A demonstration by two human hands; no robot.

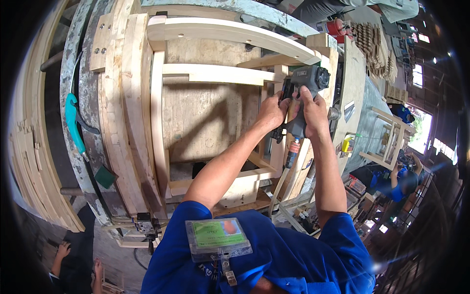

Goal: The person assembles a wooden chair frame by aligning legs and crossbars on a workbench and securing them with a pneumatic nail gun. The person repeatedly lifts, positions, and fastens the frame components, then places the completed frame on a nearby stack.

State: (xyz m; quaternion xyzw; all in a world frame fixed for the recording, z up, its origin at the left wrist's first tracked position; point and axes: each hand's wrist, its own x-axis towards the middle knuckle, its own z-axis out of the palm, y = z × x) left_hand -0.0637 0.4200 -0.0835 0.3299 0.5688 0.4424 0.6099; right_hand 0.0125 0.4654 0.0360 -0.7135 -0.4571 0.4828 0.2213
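Both my hands are on a dark grey nail gun (pixel 304 81) at the right end of a pale wooden frame (pixel 215 74). My right hand (pixel 315 113) wraps round its body from the right, thumb on top. From the left, my left hand (pixel 273 111) grips its side near the black magazine. The tool's head lies close to the frame's corner; whether it touches the wood I cannot tell. The frame lies flat, with a curved top rail (pixel 220 33) at its far side and a straight rail nearer me.
Thick wooden beams (pixel 134 103) border the frame on the left. Beyond them, a teal-handled tool (pixel 74 122) hangs by a cable at a worn metal rail. Long wooden strips (pixel 41 176) lie further left. Co-workers (pixel 404 176) are at the right, near another wooden frame (pixel 389 139).
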